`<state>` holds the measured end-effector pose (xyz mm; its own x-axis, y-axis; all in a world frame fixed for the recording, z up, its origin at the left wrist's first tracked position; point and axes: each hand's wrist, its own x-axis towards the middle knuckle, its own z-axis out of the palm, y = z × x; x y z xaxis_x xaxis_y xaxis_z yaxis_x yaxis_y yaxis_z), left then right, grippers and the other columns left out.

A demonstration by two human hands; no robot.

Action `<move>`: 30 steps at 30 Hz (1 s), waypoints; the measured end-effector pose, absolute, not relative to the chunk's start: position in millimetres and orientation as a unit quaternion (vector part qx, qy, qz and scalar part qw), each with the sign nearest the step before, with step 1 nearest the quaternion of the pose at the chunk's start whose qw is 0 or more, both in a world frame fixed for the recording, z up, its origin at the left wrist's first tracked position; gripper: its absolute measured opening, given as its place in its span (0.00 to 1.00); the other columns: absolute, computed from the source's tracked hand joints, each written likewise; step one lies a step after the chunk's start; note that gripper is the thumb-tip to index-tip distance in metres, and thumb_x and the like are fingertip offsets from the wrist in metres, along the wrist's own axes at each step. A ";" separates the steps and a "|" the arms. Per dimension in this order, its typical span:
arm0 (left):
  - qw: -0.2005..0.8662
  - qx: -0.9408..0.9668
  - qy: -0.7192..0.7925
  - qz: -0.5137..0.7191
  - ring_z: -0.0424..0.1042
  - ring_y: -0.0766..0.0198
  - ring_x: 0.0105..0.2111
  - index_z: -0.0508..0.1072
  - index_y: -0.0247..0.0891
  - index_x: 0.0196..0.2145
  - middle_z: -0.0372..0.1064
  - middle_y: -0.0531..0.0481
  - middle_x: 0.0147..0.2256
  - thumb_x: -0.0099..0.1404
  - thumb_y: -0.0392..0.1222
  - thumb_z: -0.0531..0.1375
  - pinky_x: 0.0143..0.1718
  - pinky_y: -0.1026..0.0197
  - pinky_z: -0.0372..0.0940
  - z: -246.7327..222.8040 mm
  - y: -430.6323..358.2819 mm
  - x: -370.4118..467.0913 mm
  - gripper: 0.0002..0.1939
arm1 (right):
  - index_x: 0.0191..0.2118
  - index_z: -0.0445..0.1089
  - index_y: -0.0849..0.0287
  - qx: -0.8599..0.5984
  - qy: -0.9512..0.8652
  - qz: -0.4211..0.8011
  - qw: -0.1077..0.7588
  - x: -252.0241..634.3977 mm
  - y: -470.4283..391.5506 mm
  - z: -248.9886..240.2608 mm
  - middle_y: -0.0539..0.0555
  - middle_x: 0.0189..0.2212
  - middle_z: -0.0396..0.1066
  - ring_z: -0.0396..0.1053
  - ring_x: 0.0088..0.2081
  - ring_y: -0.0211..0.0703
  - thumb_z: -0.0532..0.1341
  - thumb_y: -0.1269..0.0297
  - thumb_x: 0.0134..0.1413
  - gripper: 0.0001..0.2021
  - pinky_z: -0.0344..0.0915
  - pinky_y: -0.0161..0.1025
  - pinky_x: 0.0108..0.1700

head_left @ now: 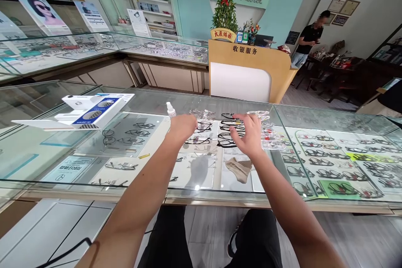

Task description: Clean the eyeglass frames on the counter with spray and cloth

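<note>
My left hand (184,127) is closed, its fingertips at the left end of a dark-framed pair of eyeglasses (205,126) on the glass counter. Another pair of glasses (198,140) lies just below it. My right hand (250,137) rests over a column of black eyeglasses (226,143), thumb and fingers apart, fingertips at the upper frames. Clear-framed eyeglasses (272,144) lie in a column to its right, partly hidden by the hand. A white spray bottle (170,109) stands behind my left hand. Below my right hand lies a crumpled beige cloth (238,169).
An opened white and blue box (97,114) sits on the left of the glass counter (150,99). A yellow small stick (144,156) lies nearer. More eyeglasses (342,188) show on the right. Beyond are a wooden cash desk (251,56) and a standing person (309,35).
</note>
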<state>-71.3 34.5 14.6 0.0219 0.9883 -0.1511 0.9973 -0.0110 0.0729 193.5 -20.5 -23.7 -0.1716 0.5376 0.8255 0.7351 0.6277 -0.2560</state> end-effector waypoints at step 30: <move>0.067 0.717 0.693 -0.028 0.82 0.47 0.43 0.88 0.39 0.38 0.85 0.36 0.43 0.54 0.33 0.68 0.44 0.55 0.66 18.6 107.1 -50.3 0.13 | 0.46 0.77 0.55 -0.468 -0.733 -0.046 0.491 205.1 -5.8 -27.4 0.46 0.21 0.65 0.63 0.27 0.45 0.59 0.57 0.73 0.12 0.60 0.45 0.41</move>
<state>-50.3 107.1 18.6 0.0366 0.9904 -0.1334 0.9979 -0.0291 0.0581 205.1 -5.8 -27.4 -0.0796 0.6407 0.7637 0.7309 0.5585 -0.3924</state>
